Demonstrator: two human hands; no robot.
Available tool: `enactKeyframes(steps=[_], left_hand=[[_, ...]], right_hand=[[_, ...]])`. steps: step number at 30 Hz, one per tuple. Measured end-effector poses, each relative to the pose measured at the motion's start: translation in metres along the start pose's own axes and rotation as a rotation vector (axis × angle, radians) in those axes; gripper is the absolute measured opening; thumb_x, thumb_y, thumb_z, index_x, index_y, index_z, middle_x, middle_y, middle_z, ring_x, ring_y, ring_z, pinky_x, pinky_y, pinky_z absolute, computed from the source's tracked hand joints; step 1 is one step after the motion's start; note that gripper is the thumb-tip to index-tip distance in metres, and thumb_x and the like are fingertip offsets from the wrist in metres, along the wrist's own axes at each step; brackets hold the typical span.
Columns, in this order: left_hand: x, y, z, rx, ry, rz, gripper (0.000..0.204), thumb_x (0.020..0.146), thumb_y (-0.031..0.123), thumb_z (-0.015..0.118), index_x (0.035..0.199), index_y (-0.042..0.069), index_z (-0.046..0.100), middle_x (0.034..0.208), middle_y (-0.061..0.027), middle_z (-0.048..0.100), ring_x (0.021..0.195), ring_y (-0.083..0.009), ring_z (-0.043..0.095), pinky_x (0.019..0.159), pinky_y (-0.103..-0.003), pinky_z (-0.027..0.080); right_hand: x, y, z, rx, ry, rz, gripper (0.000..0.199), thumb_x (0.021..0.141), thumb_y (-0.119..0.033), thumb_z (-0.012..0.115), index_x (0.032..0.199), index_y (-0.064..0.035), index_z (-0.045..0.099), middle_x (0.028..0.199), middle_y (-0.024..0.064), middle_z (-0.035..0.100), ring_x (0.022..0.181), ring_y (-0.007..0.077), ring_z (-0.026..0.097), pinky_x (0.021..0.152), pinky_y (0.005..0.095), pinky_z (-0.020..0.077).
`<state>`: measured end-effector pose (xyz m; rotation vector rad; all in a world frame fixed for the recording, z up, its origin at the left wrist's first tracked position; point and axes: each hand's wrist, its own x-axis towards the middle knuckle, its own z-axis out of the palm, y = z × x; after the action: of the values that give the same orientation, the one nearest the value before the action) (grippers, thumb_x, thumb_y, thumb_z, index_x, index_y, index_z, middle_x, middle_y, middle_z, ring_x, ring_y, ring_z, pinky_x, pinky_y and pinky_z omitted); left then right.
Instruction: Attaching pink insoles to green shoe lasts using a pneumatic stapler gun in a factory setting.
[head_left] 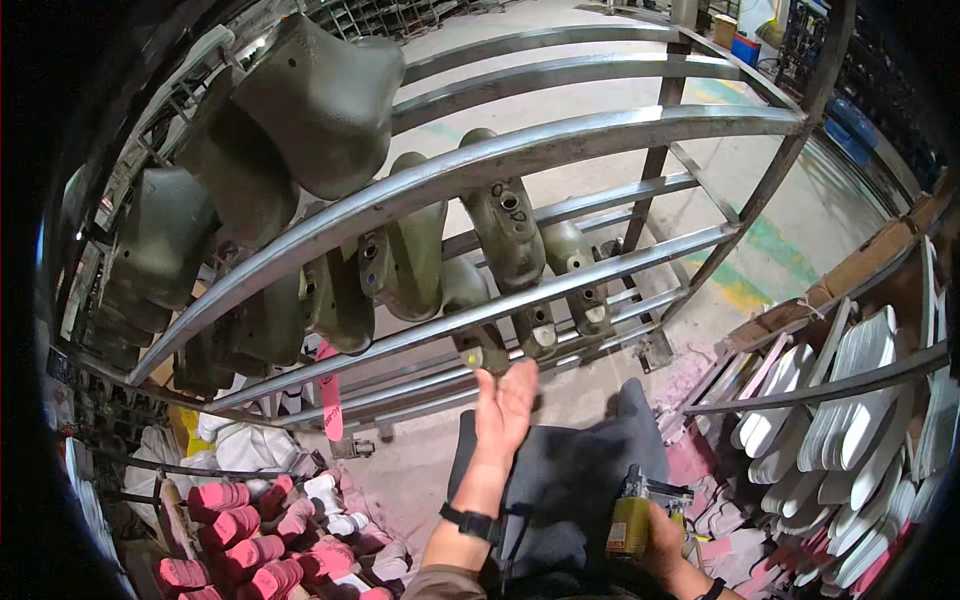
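Note:
Dark green shoe lasts rest on the rails of a metal rack [600, 270]. My left hand [505, 405] reaches up with its fingers stretched out, just under the lower end of one shoe last [478, 330] on the lower rail. Whether the fingertips touch it, I cannot tell. Beside it, to the right, hang another shoe last [538, 325] and a third shoe last [585, 290]. Low at the right, my right hand [664, 545] is closed around a yellow-green hand tool [628, 525] with a grey metal head. Its exact kind is not clear. That hand's fingers are partly hidden.
Larger green lasts [320, 110] stand on the upper rail at the left. Pink and white shoe-shaped pieces [255, 550] are piled at the lower left. White insole-shaped sheets [850, 390] stand stacked in a rack at the right. A pink strip [330, 400] hangs below the rail.

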<state>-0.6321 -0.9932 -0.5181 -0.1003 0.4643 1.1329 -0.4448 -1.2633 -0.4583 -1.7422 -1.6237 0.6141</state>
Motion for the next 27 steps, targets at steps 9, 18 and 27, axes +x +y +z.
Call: enactKeyframes(steps=[9, 18, 27], left_hand=[[-0.024, -0.019, 0.161, 1.757, -0.061, 1.451, 0.061, 0.075, 0.012, 0.069, 0.127, -0.005, 0.044, 0.122, -0.0200, 0.051, 0.114, -0.0327, 0.051, 0.099, -0.037, 0.038], [0.038, 0.006, 0.223, 1.559, 0.086, 1.302, 0.067, 0.068, 0.016, 0.070, 0.130, 0.008, 0.047, 0.111, -0.0132, 0.063, 0.101, -0.0291, 0.061, 0.087, -0.035, 0.046], [-0.117, -0.003, 0.147, 1.166, -0.158, 0.702, 0.054, 0.074, 0.012, 0.068, 0.122, -0.004, 0.049, 0.111, -0.0092, 0.060, 0.096, -0.0228, 0.061, 0.083, -0.032, 0.049]], right_hand=[[-0.014, 0.016, 0.005, -0.054, 0.125, -0.082, 0.055, 0.064, -0.020, 0.079, 0.112, -0.0038, 0.056, 0.091, 0.0123, 0.062, 0.075, 0.0304, 0.063, 0.061, 0.0359, 0.0517], [-0.020, 0.003, -0.006, 0.010, 0.155, -0.180, 0.068, 0.058, -0.016, 0.081, 0.118, -0.0044, 0.052, 0.103, 0.0146, 0.063, 0.086, 0.0329, 0.064, 0.067, 0.0380, 0.0528], [-0.040, 0.046, 0.012, 0.244, 0.132, 0.095, 0.066, 0.057, -0.017, 0.082, 0.116, -0.0020, 0.054, 0.100, 0.0176, 0.063, 0.084, 0.0352, 0.064, 0.072, 0.0385, 0.0519]])
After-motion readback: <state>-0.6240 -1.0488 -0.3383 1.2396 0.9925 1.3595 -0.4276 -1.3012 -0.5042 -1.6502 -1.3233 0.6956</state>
